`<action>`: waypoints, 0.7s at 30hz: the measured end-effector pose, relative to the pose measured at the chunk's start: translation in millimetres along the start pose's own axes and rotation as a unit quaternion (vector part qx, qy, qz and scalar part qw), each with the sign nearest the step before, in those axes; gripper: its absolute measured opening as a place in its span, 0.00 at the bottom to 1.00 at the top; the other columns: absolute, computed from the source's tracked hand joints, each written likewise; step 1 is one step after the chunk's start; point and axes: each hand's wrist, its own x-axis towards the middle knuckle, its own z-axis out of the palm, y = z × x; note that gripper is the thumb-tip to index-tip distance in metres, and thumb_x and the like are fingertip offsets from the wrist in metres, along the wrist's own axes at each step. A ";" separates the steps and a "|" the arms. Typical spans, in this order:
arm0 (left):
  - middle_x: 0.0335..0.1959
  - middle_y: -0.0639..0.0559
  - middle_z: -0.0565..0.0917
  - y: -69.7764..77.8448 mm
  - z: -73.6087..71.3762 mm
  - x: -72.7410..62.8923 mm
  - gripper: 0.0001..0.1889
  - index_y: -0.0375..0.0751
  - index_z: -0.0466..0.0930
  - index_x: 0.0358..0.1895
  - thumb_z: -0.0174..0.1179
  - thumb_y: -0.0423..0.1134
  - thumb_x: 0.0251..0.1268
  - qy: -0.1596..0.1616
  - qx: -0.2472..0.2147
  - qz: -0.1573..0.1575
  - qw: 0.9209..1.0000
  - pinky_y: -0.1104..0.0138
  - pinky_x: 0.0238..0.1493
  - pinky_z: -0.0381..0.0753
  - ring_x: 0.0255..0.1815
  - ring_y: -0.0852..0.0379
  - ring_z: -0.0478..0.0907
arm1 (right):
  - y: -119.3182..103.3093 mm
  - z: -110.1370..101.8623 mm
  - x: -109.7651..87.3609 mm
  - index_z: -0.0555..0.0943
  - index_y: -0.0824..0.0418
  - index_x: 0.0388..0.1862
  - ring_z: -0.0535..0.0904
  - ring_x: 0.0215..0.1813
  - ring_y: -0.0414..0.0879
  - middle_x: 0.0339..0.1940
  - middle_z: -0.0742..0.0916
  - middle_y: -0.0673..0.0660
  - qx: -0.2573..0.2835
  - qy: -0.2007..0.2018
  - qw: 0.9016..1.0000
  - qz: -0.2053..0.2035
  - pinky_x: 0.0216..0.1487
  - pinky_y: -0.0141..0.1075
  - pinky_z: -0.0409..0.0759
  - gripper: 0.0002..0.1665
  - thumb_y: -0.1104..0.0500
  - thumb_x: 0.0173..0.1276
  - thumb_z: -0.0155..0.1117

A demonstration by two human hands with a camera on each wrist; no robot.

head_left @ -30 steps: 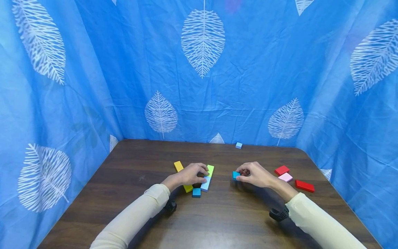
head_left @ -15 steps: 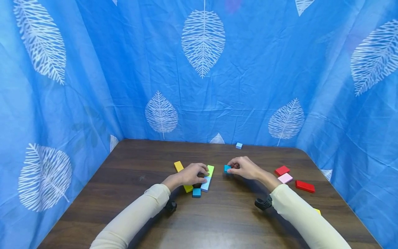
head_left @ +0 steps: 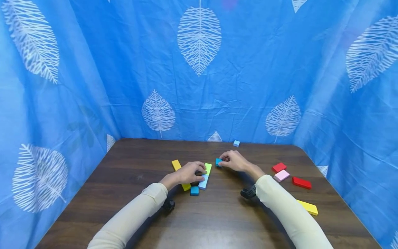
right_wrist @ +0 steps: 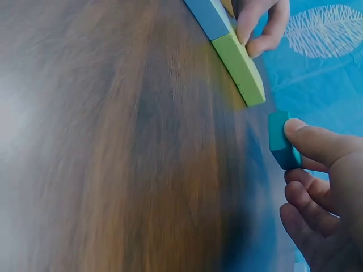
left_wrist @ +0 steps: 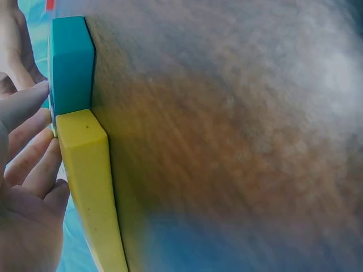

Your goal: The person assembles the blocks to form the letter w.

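The brown bench point(head_left: 192, 221) ran back to a straight far edge with rounded corners, where a blue curtain point(head_left: 199, 93) printed with white leaves hung close behind. A small light-blue block point(head_left: 236, 143) lay near that edge. A narrow strip of wood separated the held teal block point(head_left: 219, 162) from the lime-green block point(head_left: 208, 167), and a wider stretch lay between the right hand point(head_left: 234, 161) and the group at the right: a pink block point(head_left: 281, 175) just beside one red block point(head_left: 279, 167), with another red block point(head_left: 301, 182) near them. A long yellow block point(head_left: 309, 208) lay partly behind the right sleeve point(head_left: 286, 207).

The blocks were smooth, matt and straight-sided; the bench showed streaked wood grain. The lime-green block met a pale blue block point(head_left: 203, 182) end to end, forming one slanting row. A second teal block point(head_left: 194, 191) sat by the near end of a yellow strip point(head_left: 176, 165), partly hidden by the left hand point(head_left: 189, 172).

The right thumb and fingers pinched the held teal block beyond the row's far end; whether it touched the bench could not be told. The left hand arched over its group, fingers apart and gently bent, tips resting against the row without wrapping round it.
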 end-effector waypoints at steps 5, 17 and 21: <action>0.67 0.48 0.78 -2.7 -0.5 -0.7 0.17 0.38 0.86 0.60 0.67 0.40 0.73 0.005 -0.004 0.000 1.000 0.54 0.71 0.70 0.69 0.48 0.72 | -2.4 11.1 10.4 0.89 0.62 0.48 0.75 0.33 0.41 0.31 0.84 0.46 0.004 -0.003 1.000 0.014 0.35 0.37 0.76 0.13 0.54 0.72 0.72; 0.67 0.48 0.78 -2.1 2.0 -0.7 0.17 0.38 0.86 0.60 0.66 0.40 0.74 0.005 -0.015 0.005 1.000 0.52 0.71 0.70 0.69 0.48 0.72 | -3.4 21.1 14.4 0.88 0.62 0.49 0.77 0.36 0.42 0.34 0.85 0.47 0.005 0.003 1.000 0.024 0.39 0.39 0.79 0.13 0.55 0.72 0.72; 0.67 0.47 0.78 -2.0 1.4 -0.3 0.17 0.38 0.86 0.60 0.66 0.39 0.74 0.004 -0.015 0.008 1.000 0.53 0.71 0.70 0.68 0.47 0.72 | -3.0 20.4 15.6 0.88 0.62 0.49 0.77 0.36 0.42 0.34 0.85 0.47 0.004 -0.002 1.000 0.022 0.39 0.38 0.78 0.13 0.55 0.73 0.71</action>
